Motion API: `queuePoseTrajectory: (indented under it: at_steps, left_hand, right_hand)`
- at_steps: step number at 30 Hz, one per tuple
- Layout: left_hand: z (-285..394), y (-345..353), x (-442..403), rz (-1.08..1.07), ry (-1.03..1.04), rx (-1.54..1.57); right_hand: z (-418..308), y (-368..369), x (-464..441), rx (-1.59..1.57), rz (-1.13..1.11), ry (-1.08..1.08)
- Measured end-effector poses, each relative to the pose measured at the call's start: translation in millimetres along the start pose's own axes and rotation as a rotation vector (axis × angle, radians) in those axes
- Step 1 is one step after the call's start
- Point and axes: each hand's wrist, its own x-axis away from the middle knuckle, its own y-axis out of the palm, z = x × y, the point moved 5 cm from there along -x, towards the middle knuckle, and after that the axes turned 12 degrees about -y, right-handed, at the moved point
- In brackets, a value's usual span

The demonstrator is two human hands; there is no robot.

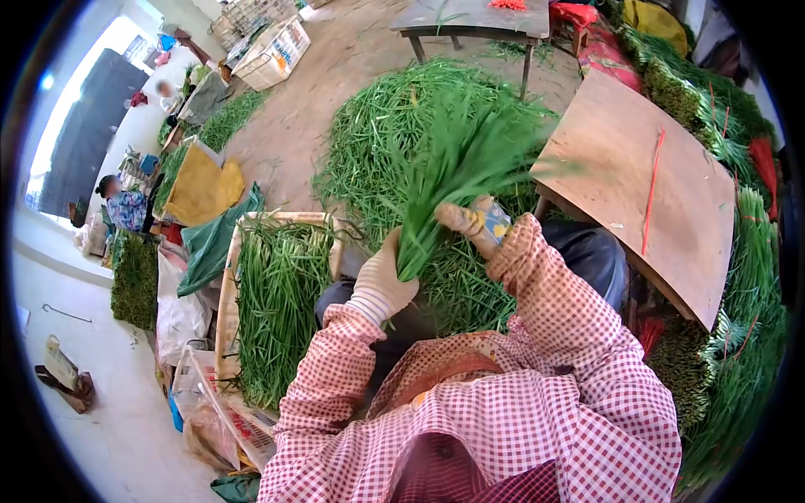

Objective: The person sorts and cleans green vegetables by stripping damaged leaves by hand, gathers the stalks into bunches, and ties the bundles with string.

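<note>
Bunch of long greens is up in front of the person's lap, just above the pile, leaf tips fanned out and blurry. Left hand, in a pale glove, is wrapped snugly round the lower end. Right hand, also gloved, sits right against the bunch's other side with fingers looking curled; can't tell if it's actually gripping any leaves.

Crate on the left is full of more greens. Over on the right there's a brown board with a red strip lying across it, and tied bundles stacked past that. Table at the back, plus two people off to the far left.
</note>
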Motion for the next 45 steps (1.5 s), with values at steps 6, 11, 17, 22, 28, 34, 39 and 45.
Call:
queuePoseTrajectory:
  at_steps: [6,11,17,22,28,34,39,45]
  left_hand:
    - [25,13,2,0.12,0.081,-0.426]
    - [39,-4,-4,0.141,0.063,-0.545]
    - [19,-33,27,0.011,0.069,-0.19]
    - [32,38,19,-0.682,-0.361,1.426]
    - [41,51,-17,-1.058,-0.169,2.441]
    - [-10,-20,-30,-0.364,-0.302,1.028]
    - [-32,-66,-11,-0.516,-0.059,0.651]
    - [-42,-37,14,-0.358,-0.077,0.407]
  right_hand:
    - [-30,-2,-5,0.013,0.418,0.156]
    - [-43,2,-14,0.174,0.659,0.327]
    - [-49,-17,-17,1.442,0.279,-0.45]
    - [1,11,26,1.583,0.087,-0.696]
    - [37,37,62,0.353,-0.302,-0.386]
    - [-30,16,86,0.376,-0.469,0.186]
    - [-68,-102,58,0.238,0.469,0.119]
    - [-26,-12,62,-0.187,0.381,0.48]
